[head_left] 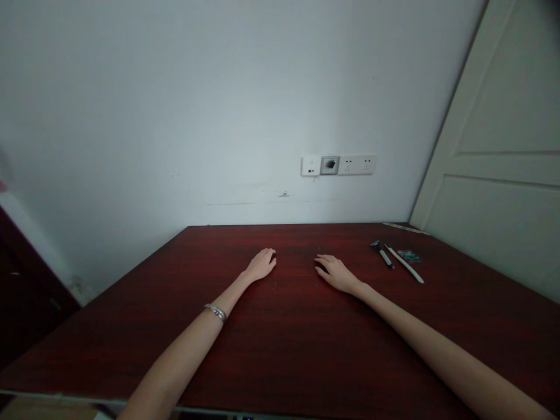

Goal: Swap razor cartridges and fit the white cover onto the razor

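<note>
My left hand (261,264) rests palm down on the dark red table (289,338), fingers stretched forward, holding nothing. A silver bracelet (216,312) circles that forearm. Across a gap, my right hand (336,272) also lies on the tabletop, its fingers spread and nothing under them that I can see. Nearest to it, on the right, is a razor (383,255) with a dark head and grey handle. Beside the razor lies a long, slim white stick-like item (405,264) with a dark tip. A small clear packet (409,256) with teal pieces lies just past it; its contents are too small to make out.
A white wall with a row of sockets (339,165) stands behind the table. On the right a pale panelled door (494,204) borders the tabletop. A thin pale strip (406,228) lies at the back right corner. The table's front edge runs below my forearms.
</note>
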The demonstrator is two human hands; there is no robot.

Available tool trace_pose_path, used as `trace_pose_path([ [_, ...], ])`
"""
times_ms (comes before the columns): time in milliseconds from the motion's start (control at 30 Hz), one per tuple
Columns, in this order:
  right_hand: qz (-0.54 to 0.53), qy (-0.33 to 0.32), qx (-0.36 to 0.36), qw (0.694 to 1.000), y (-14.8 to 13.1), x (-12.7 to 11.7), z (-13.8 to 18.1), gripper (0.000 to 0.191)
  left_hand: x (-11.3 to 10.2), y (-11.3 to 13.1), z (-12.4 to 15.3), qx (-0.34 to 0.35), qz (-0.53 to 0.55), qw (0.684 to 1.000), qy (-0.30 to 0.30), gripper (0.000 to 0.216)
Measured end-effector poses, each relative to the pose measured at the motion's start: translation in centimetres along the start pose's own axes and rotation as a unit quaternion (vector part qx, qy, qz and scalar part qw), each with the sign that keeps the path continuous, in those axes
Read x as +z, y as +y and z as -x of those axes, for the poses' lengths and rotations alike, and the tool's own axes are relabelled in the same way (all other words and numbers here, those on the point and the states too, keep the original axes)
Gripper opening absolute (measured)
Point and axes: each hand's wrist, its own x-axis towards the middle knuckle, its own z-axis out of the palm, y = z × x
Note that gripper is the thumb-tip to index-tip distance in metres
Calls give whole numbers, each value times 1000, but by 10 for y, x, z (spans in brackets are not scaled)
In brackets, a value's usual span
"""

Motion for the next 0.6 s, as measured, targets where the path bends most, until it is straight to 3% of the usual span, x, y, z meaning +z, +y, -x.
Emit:
trace_pose_path([
  [100,-30,44,-9,999,11,-25,-5,37,0,0,-1,-2,2,1000,-1,33],
  [233,-17,132,142,981,54,-73,-5,28,0,-2,-3,-6,-3,1000,0,33],
  [300,13,111,237,965,81,-90,2,28,0,-2,-3,-7,-9,1000,1,34],
  [400,69,67,301,949,111,-99,21,28,1,-2,-4,-2,-14,1000,2,34],
  [600,118,10,369,922,127,-90,46,29,2,-2,-5,1,-10,1000,9,31],
])
